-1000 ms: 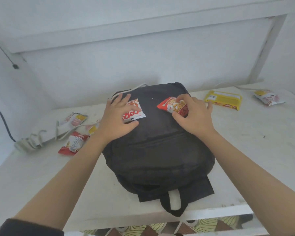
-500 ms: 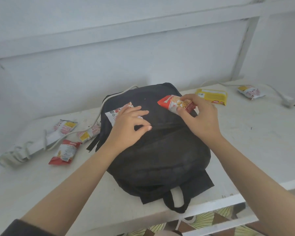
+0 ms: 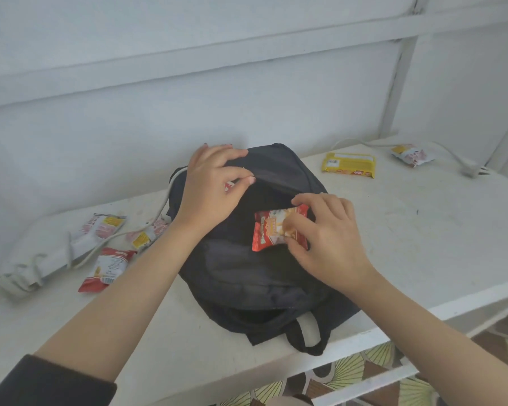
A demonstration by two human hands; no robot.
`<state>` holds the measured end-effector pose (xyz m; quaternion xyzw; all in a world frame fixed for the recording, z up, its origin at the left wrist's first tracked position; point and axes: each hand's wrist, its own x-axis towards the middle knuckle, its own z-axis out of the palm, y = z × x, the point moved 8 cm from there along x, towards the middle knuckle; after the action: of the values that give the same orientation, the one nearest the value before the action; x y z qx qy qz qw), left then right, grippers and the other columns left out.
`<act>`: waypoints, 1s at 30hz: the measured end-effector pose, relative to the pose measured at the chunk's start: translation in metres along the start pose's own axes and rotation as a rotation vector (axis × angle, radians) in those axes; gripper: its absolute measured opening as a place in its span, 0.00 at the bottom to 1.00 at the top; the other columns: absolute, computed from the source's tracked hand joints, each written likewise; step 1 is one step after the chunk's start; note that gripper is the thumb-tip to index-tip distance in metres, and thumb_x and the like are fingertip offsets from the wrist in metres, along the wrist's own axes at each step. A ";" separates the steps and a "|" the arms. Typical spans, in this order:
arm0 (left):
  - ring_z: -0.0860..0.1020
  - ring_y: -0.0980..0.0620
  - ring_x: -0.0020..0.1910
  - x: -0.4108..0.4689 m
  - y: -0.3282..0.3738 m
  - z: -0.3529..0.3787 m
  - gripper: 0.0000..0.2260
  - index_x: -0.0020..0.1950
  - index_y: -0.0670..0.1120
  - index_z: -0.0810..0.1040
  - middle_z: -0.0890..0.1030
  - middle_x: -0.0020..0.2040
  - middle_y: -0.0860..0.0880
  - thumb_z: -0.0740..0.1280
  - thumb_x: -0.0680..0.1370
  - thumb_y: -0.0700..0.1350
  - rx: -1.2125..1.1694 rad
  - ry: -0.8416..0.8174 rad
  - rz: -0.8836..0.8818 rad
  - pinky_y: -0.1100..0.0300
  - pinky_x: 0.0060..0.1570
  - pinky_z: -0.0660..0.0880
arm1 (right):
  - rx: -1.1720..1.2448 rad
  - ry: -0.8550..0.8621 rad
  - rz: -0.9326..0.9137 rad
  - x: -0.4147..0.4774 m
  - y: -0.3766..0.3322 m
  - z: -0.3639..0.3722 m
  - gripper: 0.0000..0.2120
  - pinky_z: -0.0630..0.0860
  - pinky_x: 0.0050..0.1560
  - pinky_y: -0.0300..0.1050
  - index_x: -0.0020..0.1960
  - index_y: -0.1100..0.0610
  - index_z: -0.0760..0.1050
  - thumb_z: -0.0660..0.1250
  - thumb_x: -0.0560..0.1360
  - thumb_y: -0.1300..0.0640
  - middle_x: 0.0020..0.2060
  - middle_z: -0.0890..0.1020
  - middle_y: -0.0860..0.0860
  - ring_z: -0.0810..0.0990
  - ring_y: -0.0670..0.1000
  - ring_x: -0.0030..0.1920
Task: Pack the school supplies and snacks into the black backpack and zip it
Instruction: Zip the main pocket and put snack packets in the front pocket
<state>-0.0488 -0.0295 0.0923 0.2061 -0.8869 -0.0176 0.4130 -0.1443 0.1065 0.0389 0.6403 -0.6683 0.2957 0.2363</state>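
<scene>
right hand (image 3: 329, 238) pinches a red packet (image 3: 272, 231) on the black backpack (image 3: 247, 276). left hand (image 3: 213, 186), at 11 o'clock, grips a second packet (image 3: 229, 185).

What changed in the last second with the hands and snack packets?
The left hand slid up the black backpack to its far rim and grips it; its white packet is nearly hidden under the palm. The right hand, pinching the red snack packet, drew it nearer. Backpack and the loose packets on the table stayed put.

Soft, even daylight, faint shadows, slight overall blur, wide-angle bending at edges.
</scene>
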 end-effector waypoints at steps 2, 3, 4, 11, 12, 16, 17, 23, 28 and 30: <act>0.74 0.46 0.59 0.001 0.001 -0.001 0.10 0.40 0.47 0.85 0.81 0.55 0.50 0.66 0.74 0.50 0.000 0.001 0.009 0.50 0.66 0.59 | -0.060 -0.006 0.001 0.001 -0.011 0.007 0.05 0.67 0.49 0.48 0.42 0.57 0.80 0.73 0.68 0.59 0.46 0.82 0.55 0.77 0.55 0.48; 0.74 0.46 0.58 0.000 0.001 -0.002 0.09 0.40 0.47 0.85 0.81 0.55 0.50 0.67 0.74 0.49 0.001 0.007 0.016 0.50 0.66 0.59 | -0.062 -0.030 -0.007 0.000 -0.019 0.010 0.04 0.71 0.47 0.48 0.43 0.58 0.80 0.73 0.68 0.61 0.44 0.82 0.55 0.79 0.56 0.44; 0.74 0.46 0.58 0.000 0.001 -0.002 0.07 0.40 0.47 0.85 0.82 0.55 0.50 0.68 0.73 0.48 0.000 0.014 0.024 0.50 0.66 0.59 | -0.052 -0.058 -0.015 -0.002 -0.026 0.013 0.04 0.74 0.45 0.48 0.44 0.59 0.80 0.72 0.70 0.61 0.43 0.82 0.55 0.80 0.57 0.42; 0.74 0.48 0.58 -0.004 0.002 -0.004 0.06 0.40 0.47 0.85 0.82 0.55 0.51 0.70 0.73 0.46 -0.003 0.045 0.074 0.52 0.65 0.60 | -0.134 -0.503 0.053 -0.019 -0.035 0.051 0.33 0.58 0.71 0.56 0.71 0.58 0.68 0.42 0.78 0.40 0.70 0.70 0.57 0.67 0.57 0.71; 0.74 0.49 0.58 -0.004 0.003 -0.004 0.06 0.40 0.47 0.85 0.82 0.54 0.51 0.69 0.73 0.46 -0.006 0.054 0.085 0.52 0.65 0.60 | -0.132 -0.536 0.077 -0.016 -0.032 0.056 0.35 0.54 0.72 0.55 0.74 0.58 0.63 0.38 0.77 0.39 0.73 0.65 0.57 0.61 0.57 0.73; 0.71 0.51 0.57 -0.001 0.006 -0.007 0.09 0.39 0.47 0.85 0.82 0.54 0.50 0.67 0.74 0.48 -0.004 0.081 0.149 0.54 0.65 0.59 | -0.148 -0.524 0.172 -0.001 -0.025 0.066 0.41 0.45 0.74 0.51 0.77 0.57 0.51 0.30 0.72 0.37 0.76 0.52 0.57 0.49 0.56 0.76; 0.71 0.51 0.57 0.000 0.006 -0.008 0.08 0.39 0.47 0.84 0.82 0.53 0.50 0.67 0.74 0.47 0.005 0.089 0.173 0.53 0.65 0.59 | -0.158 -0.507 0.179 0.001 -0.027 0.066 0.40 0.46 0.74 0.52 0.77 0.58 0.53 0.31 0.73 0.37 0.76 0.53 0.57 0.50 0.56 0.76; 0.72 0.48 0.56 -0.004 0.014 -0.011 0.04 0.40 0.45 0.84 0.81 0.54 0.46 0.71 0.73 0.43 0.116 0.135 0.378 0.48 0.63 0.63 | -0.107 -0.473 0.103 -0.001 -0.050 0.073 0.36 0.52 0.73 0.53 0.75 0.58 0.61 0.35 0.78 0.37 0.73 0.63 0.57 0.60 0.57 0.74; 0.73 0.47 0.56 -0.008 0.018 -0.016 0.05 0.39 0.44 0.84 0.81 0.54 0.45 0.71 0.74 0.42 0.159 0.187 0.438 0.48 0.61 0.65 | -0.140 -0.515 0.207 0.012 -0.033 0.085 0.45 0.40 0.74 0.49 0.77 0.58 0.49 0.25 0.69 0.34 0.77 0.50 0.54 0.46 0.53 0.77; 0.73 0.47 0.55 -0.008 0.019 -0.016 0.05 0.39 0.43 0.83 0.82 0.54 0.46 0.70 0.74 0.42 0.174 0.198 0.456 0.48 0.60 0.65 | -0.148 -0.493 0.240 0.020 -0.025 0.089 0.45 0.42 0.74 0.49 0.77 0.59 0.49 0.26 0.68 0.36 0.77 0.52 0.56 0.48 0.54 0.77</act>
<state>-0.0386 -0.0067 0.1008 0.0365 -0.8639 0.1725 0.4717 -0.1155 0.0301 -0.0087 0.5902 -0.7965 0.1071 0.0761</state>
